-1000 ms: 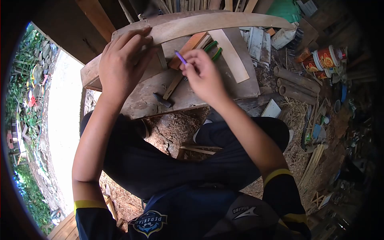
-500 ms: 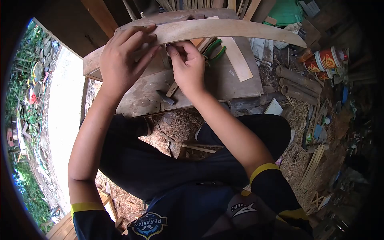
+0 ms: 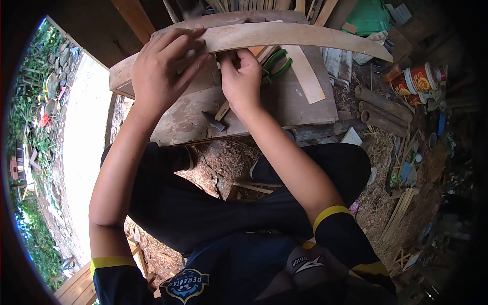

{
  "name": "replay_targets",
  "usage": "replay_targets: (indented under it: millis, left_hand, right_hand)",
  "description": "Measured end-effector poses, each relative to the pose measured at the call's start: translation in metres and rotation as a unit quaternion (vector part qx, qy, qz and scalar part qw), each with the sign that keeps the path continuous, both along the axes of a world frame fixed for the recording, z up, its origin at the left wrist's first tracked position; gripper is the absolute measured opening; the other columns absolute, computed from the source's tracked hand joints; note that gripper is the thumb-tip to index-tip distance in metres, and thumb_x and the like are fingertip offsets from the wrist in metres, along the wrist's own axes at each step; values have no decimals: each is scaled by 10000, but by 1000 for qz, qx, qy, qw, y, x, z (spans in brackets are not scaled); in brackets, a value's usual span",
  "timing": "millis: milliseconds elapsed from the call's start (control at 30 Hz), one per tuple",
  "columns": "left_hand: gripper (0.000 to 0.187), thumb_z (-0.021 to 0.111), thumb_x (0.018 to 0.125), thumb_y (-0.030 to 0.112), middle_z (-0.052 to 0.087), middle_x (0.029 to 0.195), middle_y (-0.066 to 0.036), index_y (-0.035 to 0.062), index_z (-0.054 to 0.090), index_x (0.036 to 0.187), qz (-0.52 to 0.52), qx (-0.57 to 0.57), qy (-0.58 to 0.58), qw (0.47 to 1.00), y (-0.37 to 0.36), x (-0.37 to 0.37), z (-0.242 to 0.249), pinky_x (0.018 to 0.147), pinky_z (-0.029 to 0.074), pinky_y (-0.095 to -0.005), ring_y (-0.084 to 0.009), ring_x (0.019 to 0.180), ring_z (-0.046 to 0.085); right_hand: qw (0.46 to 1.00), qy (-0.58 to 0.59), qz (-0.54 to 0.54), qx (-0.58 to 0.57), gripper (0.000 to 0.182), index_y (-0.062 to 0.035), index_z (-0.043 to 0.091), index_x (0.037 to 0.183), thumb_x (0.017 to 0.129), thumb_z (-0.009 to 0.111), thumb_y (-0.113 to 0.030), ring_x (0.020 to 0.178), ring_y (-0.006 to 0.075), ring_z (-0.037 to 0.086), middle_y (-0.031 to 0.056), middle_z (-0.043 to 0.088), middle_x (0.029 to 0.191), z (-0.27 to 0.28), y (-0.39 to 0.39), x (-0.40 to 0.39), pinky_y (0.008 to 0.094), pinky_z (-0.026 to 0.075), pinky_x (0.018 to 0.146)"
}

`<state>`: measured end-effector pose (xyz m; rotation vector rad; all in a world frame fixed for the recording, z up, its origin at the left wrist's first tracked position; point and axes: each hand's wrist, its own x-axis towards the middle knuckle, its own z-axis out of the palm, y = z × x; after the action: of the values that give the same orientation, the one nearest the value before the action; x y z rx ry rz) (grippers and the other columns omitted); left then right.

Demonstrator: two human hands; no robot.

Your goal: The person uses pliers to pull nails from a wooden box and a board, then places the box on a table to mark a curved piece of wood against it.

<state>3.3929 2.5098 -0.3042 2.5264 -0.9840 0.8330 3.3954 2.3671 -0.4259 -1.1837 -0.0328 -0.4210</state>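
Observation:
A long pale wooden board [image 3: 290,35] spans the workbench and looks bowed through the wide lens. My left hand [image 3: 157,73] grips its left part, fingers over the top and thumb along the near side. Just to the right, my right hand [image 3: 241,84] is closed against the underside of the board's near edge. Its fingertips are partly hidden there, and whatever they pinch does not show. Green-handled pliers [image 3: 284,68] lie to the right of that hand. A hammer [image 3: 213,121] rests on the bench below it, its handle partly behind my right hand.
The workbench [image 3: 300,114] carries a short flat wood piece [image 3: 307,81]. Bamboo lengths [image 3: 384,109] and printed tubs [image 3: 419,79] lie off its right side. Wood shavings [image 3: 218,160] cover the ground between my legs. Upright timber stands behind the bench.
The view has shifted slightly, so the scene sits a little further right. My right fingertips have moved up and further under the board's edge. The left hand keeps its grip.

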Motion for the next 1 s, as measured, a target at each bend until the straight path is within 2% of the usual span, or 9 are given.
replay_targets:
  millis: [267, 567, 633, 667, 733, 1000]
  left_hand:
    - [217, 832, 864, 246, 759, 1122, 3, 104, 765, 1015, -1, 8, -3, 1000, 1, 1, 0, 868, 562, -387, -260, 1020, 719]
    - [209, 837, 862, 233, 764, 1135, 4, 102, 761, 1006, -4, -4, 3, 1000, 2, 1, -3, 874, 562, -386, -254, 1031, 725]
    - [338, 831, 875, 114, 760, 1140, -53, 49, 768, 1201, -17, -1, 11, 1000, 3, 0, -2, 829, 590, -357, -237, 972, 746]
    - [338, 831, 875, 114, 760, 1140, -53, 49, 768, 1201, -17, -1, 12, 1000, 4, 1, -2, 829, 590, -357, -237, 972, 746]
    - [316, 831, 874, 114, 765, 1132, -47, 42, 772, 1176, -28, 18, -27, 999, 5, 5, -4, 817, 589, -356, -239, 969, 748]
    - [253, 828, 873, 114, 769, 1174, -40, 31, 771, 1105, -37, 20, -33, 999, 7, 6, -6, 838, 578, -367, -257, 982, 738]
  right_hand:
    - [1000, 22, -3, -14, 144, 15, 704, 1139, 1044, 637, -69, 887, 71, 616, 12, 721, 998, 6, 1, 2, 250, 488, 801]
    - [1000, -9, 13, 21, 182, 25, 676, 1199, 1050, 591, -39, 1023, 106, 629, 49, 725, 1123, 7, 2, -3, 263, 483, 921]
    - [999, -25, 19, 22, 171, 16, 673, 1197, 1058, 586, -32, 1003, 102, 624, 42, 719, 1095, 5, 2, -4, 260, 482, 913]
    - [999, -25, 19, 23, 171, 16, 673, 1197, 1058, 586, -32, 1003, 102, 624, 42, 719, 1095, 4, 3, -5, 260, 482, 913]
    - [999, -50, -5, 12, 123, 24, 676, 1118, 1038, 628, -56, 875, 131, 652, 76, 723, 948, 0, 4, -7, 297, 516, 818]
    - [997, -64, -7, -33, 128, 12, 671, 1137, 1021, 658, -41, 861, 114, 613, 57, 691, 964, -10, -6, -21, 270, 500, 803]
